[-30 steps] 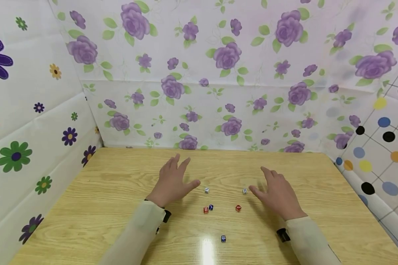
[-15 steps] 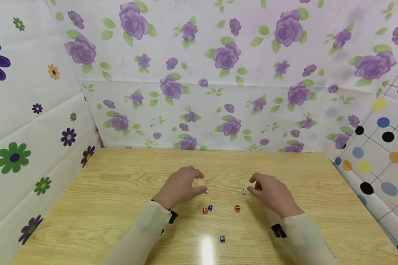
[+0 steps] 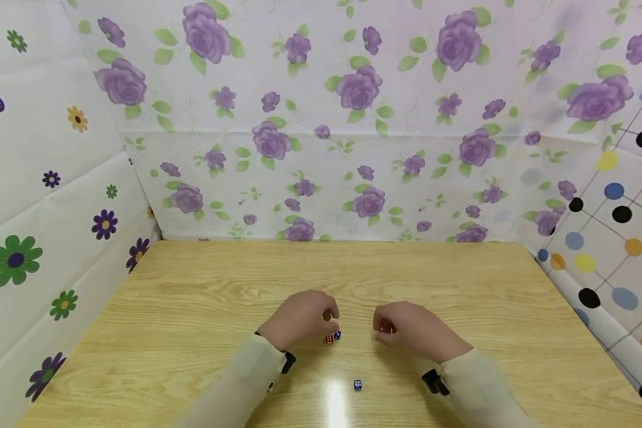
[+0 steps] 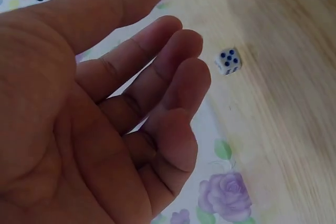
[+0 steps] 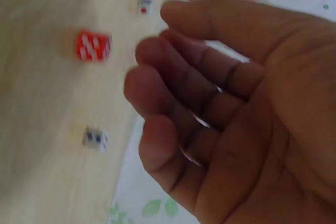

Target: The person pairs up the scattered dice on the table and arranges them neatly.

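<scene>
My left hand (image 3: 304, 318) hovers low over the table with loosely bent fingers, its thumb near a red die (image 3: 329, 339) and a blue die (image 3: 337, 335) that sit side by side. Nothing lies between its thumb and fingers (image 4: 181, 82) in the left wrist view, where a white die (image 4: 228, 61) rests just past the fingertips. Opposite it, my right hand (image 3: 414, 327) also has bent fingers and an unfilled palm. The right wrist view shows another red die (image 5: 93, 46) and a white die (image 5: 95, 138) beyond its fingertips; the head view hides these behind the hand.
Another blue die (image 3: 357, 385) lies nearer the front of the wooden table (image 3: 192, 285). Flower-printed cloth (image 3: 321, 148) rises along the back edge, with a dotted cloth (image 3: 594, 249) on the right side. Each wrist wears a black strap (image 3: 435, 382).
Both hands have come closer together and lower toward the near side, their fingers bending from spread to curved. They now cover the white dice and the right-hand red die in the head view.
</scene>
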Motion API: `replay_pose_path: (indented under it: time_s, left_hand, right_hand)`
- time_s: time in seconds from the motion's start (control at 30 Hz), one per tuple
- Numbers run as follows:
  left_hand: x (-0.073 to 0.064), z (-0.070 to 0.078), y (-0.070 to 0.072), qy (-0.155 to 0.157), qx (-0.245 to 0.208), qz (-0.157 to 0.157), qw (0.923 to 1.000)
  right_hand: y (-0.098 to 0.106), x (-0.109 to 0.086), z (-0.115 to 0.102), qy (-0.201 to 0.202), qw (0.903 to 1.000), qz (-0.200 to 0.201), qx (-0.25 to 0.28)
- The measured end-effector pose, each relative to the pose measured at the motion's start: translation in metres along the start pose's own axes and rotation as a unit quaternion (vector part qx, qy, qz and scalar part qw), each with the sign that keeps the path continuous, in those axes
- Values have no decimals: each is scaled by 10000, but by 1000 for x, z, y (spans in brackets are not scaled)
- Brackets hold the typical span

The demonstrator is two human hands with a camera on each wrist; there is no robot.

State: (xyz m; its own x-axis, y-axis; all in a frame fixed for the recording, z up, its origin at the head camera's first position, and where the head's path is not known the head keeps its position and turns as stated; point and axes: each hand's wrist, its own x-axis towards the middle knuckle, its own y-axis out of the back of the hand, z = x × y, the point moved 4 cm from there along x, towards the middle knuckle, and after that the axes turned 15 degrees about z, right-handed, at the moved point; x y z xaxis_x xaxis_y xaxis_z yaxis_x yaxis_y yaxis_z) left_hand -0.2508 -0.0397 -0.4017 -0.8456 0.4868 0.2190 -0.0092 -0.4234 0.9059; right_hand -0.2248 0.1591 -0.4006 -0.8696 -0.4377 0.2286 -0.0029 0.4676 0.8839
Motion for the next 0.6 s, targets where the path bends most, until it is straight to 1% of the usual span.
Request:
replay_pose_path:
  time_s: [0.1,0.2,0.3,0.43,0.6]
  left_hand:
    - [0,3,-5,-97,190,-66,9997]
    - [-2,5,-10,-243,312,-95,9992]
    - [-3,7,-14,-347,384,-98,9986]
    - [-4,9,-17,-371,469,-91,9982]
    - [-5,11,-18,-420,547,-24,9976]
  right_hand:
    - [-10,-2,-9,326,9979,-415,387]
    - [-17,-5,-15,493,9938,-714,697]
    - [-22,-8,-19,555,9903,-922,881]
    - [-30,-11,-22,559,9843,-1246,1121]
    - [-35,-14,-27,574,9780,-1488,1348]
